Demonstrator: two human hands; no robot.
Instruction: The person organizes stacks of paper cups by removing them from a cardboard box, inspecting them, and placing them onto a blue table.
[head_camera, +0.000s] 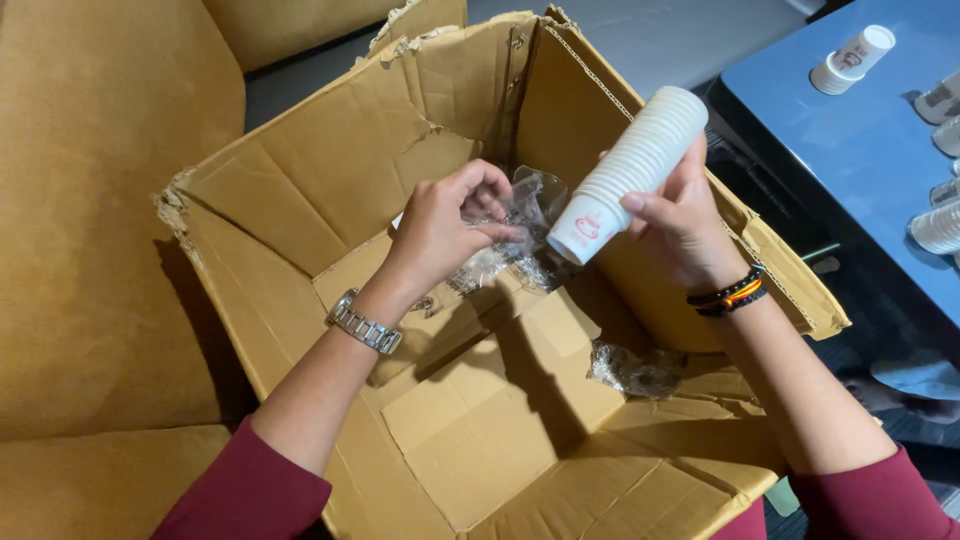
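Observation:
My right hand (680, 215) grips a stack of white paper cups (630, 170), tilted with its base end toward the lower left, over an open cardboard box (300, 190). My left hand (440, 225) pinches the clear plastic wrapper (525, 225) that hangs off the lower end of the stack. A metal watch is on my left wrist and dark bracelets are on my right wrist. Both sleeves are dark red.
Another crumpled clear wrapper (635, 368) lies inside the box at the right. A blue table (860, 150) at the right carries a short cup stack (852, 58) and more cups at its right edge. Tan sofa cushions (90, 220) fill the left side.

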